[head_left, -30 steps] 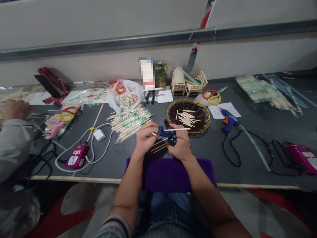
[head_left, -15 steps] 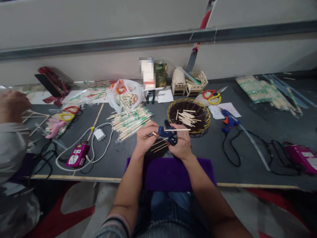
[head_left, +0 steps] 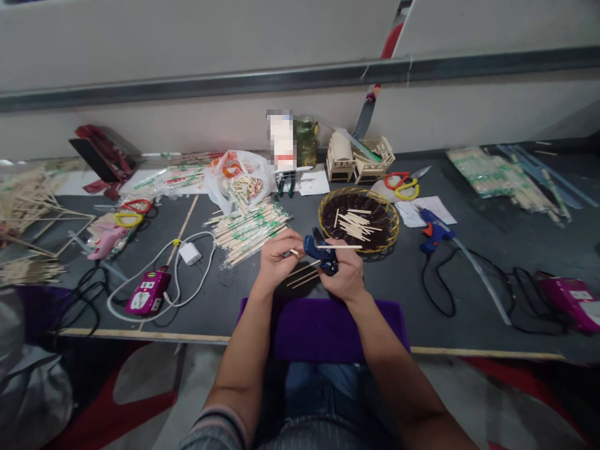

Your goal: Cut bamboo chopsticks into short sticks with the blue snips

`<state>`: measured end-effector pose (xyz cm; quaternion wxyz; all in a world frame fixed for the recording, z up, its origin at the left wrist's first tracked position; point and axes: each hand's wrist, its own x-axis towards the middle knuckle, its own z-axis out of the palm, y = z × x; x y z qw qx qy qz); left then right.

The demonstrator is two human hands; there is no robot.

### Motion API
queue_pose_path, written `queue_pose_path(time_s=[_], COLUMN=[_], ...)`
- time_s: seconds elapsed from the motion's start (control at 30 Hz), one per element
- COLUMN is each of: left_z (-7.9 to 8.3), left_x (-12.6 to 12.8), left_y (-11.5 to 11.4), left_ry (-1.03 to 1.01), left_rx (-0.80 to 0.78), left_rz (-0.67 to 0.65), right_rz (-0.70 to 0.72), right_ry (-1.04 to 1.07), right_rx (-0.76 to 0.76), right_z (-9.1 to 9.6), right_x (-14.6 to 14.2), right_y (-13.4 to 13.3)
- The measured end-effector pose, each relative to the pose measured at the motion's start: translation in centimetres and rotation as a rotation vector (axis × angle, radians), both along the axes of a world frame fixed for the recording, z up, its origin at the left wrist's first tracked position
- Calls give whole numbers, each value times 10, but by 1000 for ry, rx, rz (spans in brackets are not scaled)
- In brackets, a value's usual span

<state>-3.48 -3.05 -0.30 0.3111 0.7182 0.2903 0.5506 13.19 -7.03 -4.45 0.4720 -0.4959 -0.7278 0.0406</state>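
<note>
My right hand point(head_left: 344, 272) is closed around a dark blue hand cutter point(head_left: 319, 250), held just above the table. A thin wooden stick point(head_left: 344, 247) lies level across the cutter and the fingers of that hand. My left hand point(head_left: 279, 256) is closed beside the cutter's left end, pinching another wooden stick point(head_left: 294, 252) whose short end pokes out towards the tool. Below the hands, a few loose sticks point(head_left: 304, 280) rest on the table. Behind my right hand stands a brown basket with a yellow rim point(head_left: 397, 219), holding short cut sticks point(head_left: 356, 225).
Bundled wooden sticks point(head_left: 253, 225) and a white plastic bag point(head_left: 215, 181) lie left of centre. A purple power box point(head_left: 149, 294) trails a white cable. At right are scissors point(head_left: 405, 186) and a blue glue gun point(head_left: 435, 231). Small wooden models point(head_left: 340, 156) stand behind.
The stick across the cutter has shifted slightly, its left end now farther right along the tool. A co-worker's hand at the far left has left the view. My hands have barely moved.
</note>
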Motion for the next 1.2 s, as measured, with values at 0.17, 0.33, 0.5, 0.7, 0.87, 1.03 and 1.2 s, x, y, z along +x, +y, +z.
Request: queue_pose_path(time_s=[0.17, 0.33, 0.5, 0.7, 0.87, 1.03, 1.2], left_z=[0, -2, -7, -12, -14, -18, -20], left_x=[0, 1, 4, 5, 6, 6, 7], left_y=[1, 2, 5, 8, 10, 12, 13], left_ry=[-7, -27, -60, -73, -59, -79, -69], left_rx=[-19, -52, -79, -95, -125, -118, -108], left_rz=[-33, -49, -38, -16, 4, 13, 35], right_rz=[-20, -41, -32, -17, -4, 7, 17], right_ry=[-15, -61, -69, -59, -35, -19, -4], right_rx=[0, -56, -129, -187, -202, -219, -218], right_z=[-7, -7, -4, -8, -12, -14, -14], right_x=[0, -3, -4, -4, -5, -5, -5], right_y=[-1, -1, 0, 3, 5, 7, 8])
